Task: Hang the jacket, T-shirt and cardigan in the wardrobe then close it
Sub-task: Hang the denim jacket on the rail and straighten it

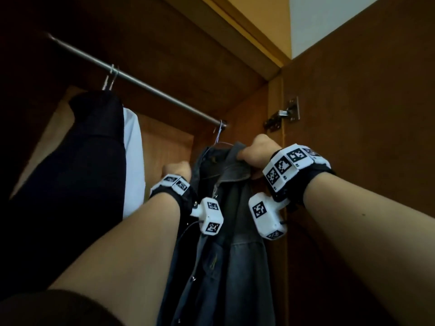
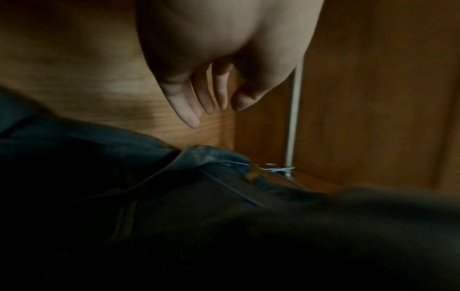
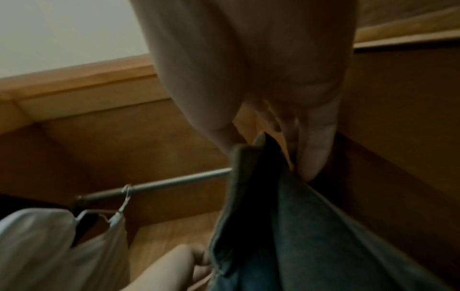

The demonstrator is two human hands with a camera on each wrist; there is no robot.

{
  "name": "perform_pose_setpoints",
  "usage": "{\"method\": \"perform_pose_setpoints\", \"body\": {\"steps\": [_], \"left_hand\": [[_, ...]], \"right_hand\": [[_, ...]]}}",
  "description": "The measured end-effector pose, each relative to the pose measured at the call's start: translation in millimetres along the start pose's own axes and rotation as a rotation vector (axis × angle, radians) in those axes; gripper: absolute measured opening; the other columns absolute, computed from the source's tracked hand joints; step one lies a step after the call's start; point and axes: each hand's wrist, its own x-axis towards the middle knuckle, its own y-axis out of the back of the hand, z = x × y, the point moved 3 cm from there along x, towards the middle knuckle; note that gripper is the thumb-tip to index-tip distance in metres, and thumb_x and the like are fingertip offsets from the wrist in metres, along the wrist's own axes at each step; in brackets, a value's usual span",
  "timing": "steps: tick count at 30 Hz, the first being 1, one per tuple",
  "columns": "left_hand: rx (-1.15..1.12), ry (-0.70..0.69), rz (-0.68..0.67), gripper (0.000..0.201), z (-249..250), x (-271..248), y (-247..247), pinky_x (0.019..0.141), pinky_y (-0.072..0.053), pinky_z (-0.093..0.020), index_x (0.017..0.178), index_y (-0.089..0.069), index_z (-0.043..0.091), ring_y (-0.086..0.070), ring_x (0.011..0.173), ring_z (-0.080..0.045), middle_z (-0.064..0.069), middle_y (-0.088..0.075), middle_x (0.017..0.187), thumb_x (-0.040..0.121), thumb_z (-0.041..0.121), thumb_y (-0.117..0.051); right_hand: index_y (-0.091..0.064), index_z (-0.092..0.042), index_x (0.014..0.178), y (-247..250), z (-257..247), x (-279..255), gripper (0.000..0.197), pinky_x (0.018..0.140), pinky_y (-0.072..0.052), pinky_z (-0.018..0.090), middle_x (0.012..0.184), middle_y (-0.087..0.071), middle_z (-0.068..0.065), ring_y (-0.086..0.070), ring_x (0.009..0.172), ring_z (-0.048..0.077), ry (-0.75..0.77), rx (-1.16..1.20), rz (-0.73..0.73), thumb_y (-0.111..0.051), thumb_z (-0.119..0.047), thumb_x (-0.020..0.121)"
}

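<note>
A grey-blue denim jacket point(image 1: 226, 231) hangs on a thin wire hanger point(image 1: 219, 137) whose hook sits at the right end of the metal rail point(image 1: 141, 84) inside the wardrobe. My right hand point(image 1: 254, 156) pinches the jacket's collar near the right shoulder; the right wrist view shows thumb and fingers point(image 3: 313, 153) clamped on the fabric point(image 3: 286, 226). My left hand point(image 1: 176, 170) is at the jacket's left shoulder. In the left wrist view its fingers point(image 2: 184, 106) hang straight just above the jacket point(image 2: 174, 196) and hold nothing.
Further left on the rail hang a black garment point(image 1: 82, 161) and a white T-shirt point(image 1: 133, 161), each on a hanger. The wardrobe's right door point(image 1: 364, 114) stands open on its hinge point(image 1: 287, 111). The wooden side wall is close behind the jacket.
</note>
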Motion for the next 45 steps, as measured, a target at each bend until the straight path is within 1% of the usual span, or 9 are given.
{"method": "perform_pose_setpoints", "body": {"steps": [5, 9, 13, 17, 22, 27, 33, 41, 45], "left_hand": [[-0.146, 0.017, 0.026, 0.027, -26, 55, -17, 0.09, -0.057, -0.052, 0.087, -0.066, 0.001, -0.068, 0.1, -0.039, -0.02, -0.069, 0.095, 0.066, 0.017, -0.061], [0.062, -0.202, -0.086, 0.033, -6, 61, -23, 0.096, -0.049, -0.033, 0.117, -0.067, 0.007, -0.063, 0.11, -0.033, -0.012, -0.068, 0.117, 0.087, 0.019, -0.069], [0.153, -0.306, -0.196, 0.051, -13, 89, -37, 0.1, -0.044, -0.036, 0.137, -0.053, 0.006, -0.058, 0.121, -0.033, -0.015, -0.059, 0.135, 0.09, 0.019, -0.069], [0.289, -0.442, -0.224, 0.031, -23, 105, -50, 0.09, -0.049, -0.038, 0.12, -0.063, 0.001, -0.064, 0.107, -0.038, -0.02, -0.068, 0.115, 0.09, 0.006, -0.064], [0.329, -0.488, -0.228, 0.02, -34, 132, -52, 0.085, -0.057, -0.047, 0.095, -0.073, 0.007, -0.068, 0.089, -0.038, -0.019, -0.073, 0.094, 0.086, -0.001, -0.058], [0.256, -0.551, -0.27, 0.019, -34, 133, -37, 0.08, -0.052, -0.041, 0.094, -0.071, -0.007, -0.066, 0.09, -0.034, -0.027, -0.072, 0.099, 0.085, -0.006, -0.054], [0.222, -0.527, -0.319, 0.027, -25, 123, -24, 0.084, -0.051, -0.038, 0.103, -0.072, 0.006, -0.061, 0.093, -0.026, -0.01, -0.065, 0.095, 0.09, -0.008, -0.052], [0.105, -0.501, -0.397, 0.032, -34, 125, -16, 0.096, -0.051, -0.038, 0.12, -0.068, 0.001, -0.065, 0.105, -0.028, -0.013, -0.069, 0.115, 0.093, -0.008, -0.052], [0.046, -0.482, -0.439, 0.032, -36, 122, -25, 0.09, -0.049, -0.032, 0.123, -0.065, -0.001, -0.064, 0.103, -0.025, -0.017, -0.068, 0.117, 0.094, -0.008, -0.053]], "right_hand": [[-0.053, -0.009, 0.08, -7, 0, 11, 0.024, 0.072, -0.058, 0.04, 0.086, -0.064, 0.013, -0.067, 0.084, 0.03, -0.012, -0.206, 0.08, -0.07, -0.024, 0.084], [-0.049, -0.006, 0.073, -7, -8, 18, 0.025, 0.065, -0.047, 0.032, 0.083, -0.059, 0.013, -0.061, 0.08, 0.029, -0.037, -0.418, 0.161, -0.065, -0.016, 0.089], [-0.049, -0.004, 0.081, -18, -20, 32, 0.02, 0.067, -0.045, 0.033, 0.079, -0.052, 0.012, -0.056, 0.078, 0.029, -0.047, -0.539, 0.225, -0.063, -0.015, 0.091], [-0.047, -0.009, 0.076, -25, -19, 41, 0.024, 0.068, -0.047, 0.038, 0.098, -0.059, 0.016, -0.055, 0.079, 0.032, -0.046, -0.66, 0.33, -0.067, -0.016, 0.086], [-0.059, -0.003, 0.118, -43, -28, 46, 0.031, 0.068, -0.042, 0.038, 0.121, -0.052, 0.018, -0.058, 0.092, 0.034, 0.046, -0.823, 0.441, -0.065, -0.012, 0.089], [-0.056, -0.001, 0.113, -42, -34, 62, 0.025, 0.074, -0.048, 0.039, 0.118, -0.059, 0.021, -0.06, 0.105, 0.04, 0.059, -0.652, 0.441, -0.061, -0.003, 0.089], [-0.052, -0.004, 0.11, -36, -37, 77, 0.022, 0.075, -0.047, 0.039, 0.118, -0.055, 0.019, -0.058, 0.106, 0.039, 0.098, -0.553, 0.431, -0.061, -0.006, 0.09], [-0.064, -0.004, 0.105, -53, -61, 121, 0.021, 0.065, -0.053, 0.033, 0.108, -0.06, 0.012, -0.06, 0.088, 0.027, 0.216, -0.284, 0.397, -0.069, -0.011, 0.086], [-0.065, -0.009, 0.101, -67, -51, 130, 0.014, 0.048, -0.037, 0.019, 0.105, -0.063, 0.008, -0.059, 0.084, 0.021, 0.242, -0.312, 0.306, -0.068, -0.014, 0.088]]}}
